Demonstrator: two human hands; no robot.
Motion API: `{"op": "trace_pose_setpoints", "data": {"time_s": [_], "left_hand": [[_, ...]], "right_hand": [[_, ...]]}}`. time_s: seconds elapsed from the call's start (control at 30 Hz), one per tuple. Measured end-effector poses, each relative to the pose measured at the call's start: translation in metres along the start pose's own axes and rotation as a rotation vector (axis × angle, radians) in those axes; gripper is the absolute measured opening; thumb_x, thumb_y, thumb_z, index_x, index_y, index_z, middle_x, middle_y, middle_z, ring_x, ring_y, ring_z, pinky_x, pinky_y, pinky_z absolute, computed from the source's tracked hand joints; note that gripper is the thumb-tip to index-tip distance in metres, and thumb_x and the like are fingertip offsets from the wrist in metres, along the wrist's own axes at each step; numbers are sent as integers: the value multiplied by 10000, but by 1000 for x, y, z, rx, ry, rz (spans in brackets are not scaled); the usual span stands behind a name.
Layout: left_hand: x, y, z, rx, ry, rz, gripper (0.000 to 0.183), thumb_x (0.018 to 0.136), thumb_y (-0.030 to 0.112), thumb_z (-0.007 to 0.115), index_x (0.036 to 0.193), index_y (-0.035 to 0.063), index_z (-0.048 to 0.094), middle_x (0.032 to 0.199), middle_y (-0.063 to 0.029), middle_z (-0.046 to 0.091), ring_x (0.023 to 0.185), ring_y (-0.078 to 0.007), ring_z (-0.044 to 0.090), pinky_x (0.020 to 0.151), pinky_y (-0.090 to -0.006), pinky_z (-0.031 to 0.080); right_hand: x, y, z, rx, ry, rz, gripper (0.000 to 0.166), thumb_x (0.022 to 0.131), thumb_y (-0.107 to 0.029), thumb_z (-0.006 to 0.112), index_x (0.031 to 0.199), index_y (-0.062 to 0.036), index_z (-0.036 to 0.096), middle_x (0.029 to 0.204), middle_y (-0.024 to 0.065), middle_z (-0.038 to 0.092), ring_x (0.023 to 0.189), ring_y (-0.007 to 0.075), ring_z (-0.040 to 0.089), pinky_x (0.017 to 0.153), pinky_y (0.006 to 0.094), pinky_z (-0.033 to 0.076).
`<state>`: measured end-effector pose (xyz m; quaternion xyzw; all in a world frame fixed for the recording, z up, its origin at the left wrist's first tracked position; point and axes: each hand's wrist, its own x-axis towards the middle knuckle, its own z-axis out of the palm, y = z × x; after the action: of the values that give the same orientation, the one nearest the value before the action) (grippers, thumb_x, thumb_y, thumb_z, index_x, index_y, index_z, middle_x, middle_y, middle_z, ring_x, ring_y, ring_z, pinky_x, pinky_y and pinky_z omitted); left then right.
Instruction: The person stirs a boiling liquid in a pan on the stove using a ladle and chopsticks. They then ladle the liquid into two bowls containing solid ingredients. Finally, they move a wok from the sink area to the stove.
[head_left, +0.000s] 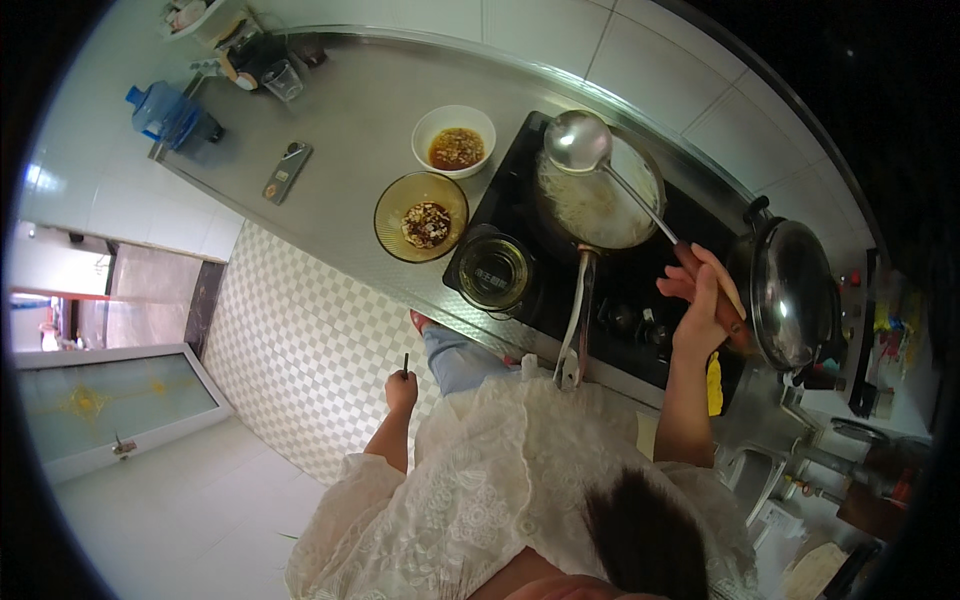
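Observation:
My right hand (697, 300) grips the brown handle of a metal ladle (579, 142), whose bowl is over the far left part of a pan (652, 169) holding pale noodles (592, 202) in cloudy liquid. My left hand (403, 390) hangs low over the floor, closed around a thin dark stick-like thing, perhaps chopsticks seen end-on. Left of the hob stand a white bowl (427, 127) of brown sauce with chopped bits and an amber glass bowl (390, 217) with dark sauce and chopped pieces. An empty-looking glass bowl (495, 274) sits on the hob's left front corner.
The pan's long handle (576, 315) points towards my body. A lidded pot (791, 292) stands right of the hob (615, 277). A phone (287, 172), a blue water bottle (169, 116) and a clear cup (283, 81) are on the steel counter (352, 97). A sink (750, 480) lies at right.

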<state>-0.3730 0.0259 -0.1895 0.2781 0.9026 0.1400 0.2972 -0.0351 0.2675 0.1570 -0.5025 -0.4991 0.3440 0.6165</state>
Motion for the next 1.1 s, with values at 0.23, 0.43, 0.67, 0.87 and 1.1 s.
{"op": "trace_pose_setpoints", "data": {"time_s": [0.23, 0.43, 0.67, 0.87, 1.1], "left_hand": [[3, 12, -6, 39, -2, -4, 289, 745, 275, 513, 771, 15, 637, 745, -192, 620, 747, -367, 596, 678, -436, 471], [3, 18, -6, 23, -2, 23, 305, 742, 289, 525, 810, 17, 646, 756, -201, 622, 753, -360, 602, 683, -428, 472], [0, 8, -4, 38, -12, 34, 301, 741, 280, 525, 778, 3, 638, 722, -216, 612, 721, -371, 600, 664, -438, 469], [-5, 8, -5, 37, -4, 21, 297, 739, 270, 521, 751, -6, 630, 690, -214, 606, 697, -369, 599, 644, -442, 466], [1, 4, -4, 27, -2, 46, 294, 741, 269, 526, 767, -3, 637, 693, -206, 611, 692, -355, 605, 645, -428, 470]], "right_hand": [[-26, 4, -37, -17, 90, 79, 276, 876, -179, 488, 984, 53, 592, 745, 194, 624, 549, 198, 617, 507, 288, 528], [-37, 11, -35, 6, 37, 93, 259, 882, -175, 473, 980, 28, 601, 768, 159, 639, 569, 192, 629, 497, 280, 531], [-41, 13, -27, -49, 27, 77, 238, 884, -159, 481, 972, 22, 608, 775, 139, 642, 547, 172, 621, 475, 243, 518], [-44, 19, -27, -53, 14, 68, 225, 882, -140, 489, 962, 26, 617, 775, 136, 641, 537, 162, 616, 452, 231, 506], [-43, 21, -28, -91, 23, 21, 215, 873, -150, 514, 952, 14, 628, 803, 120, 652, 530, 142, 612, 435, 208, 486]]}}
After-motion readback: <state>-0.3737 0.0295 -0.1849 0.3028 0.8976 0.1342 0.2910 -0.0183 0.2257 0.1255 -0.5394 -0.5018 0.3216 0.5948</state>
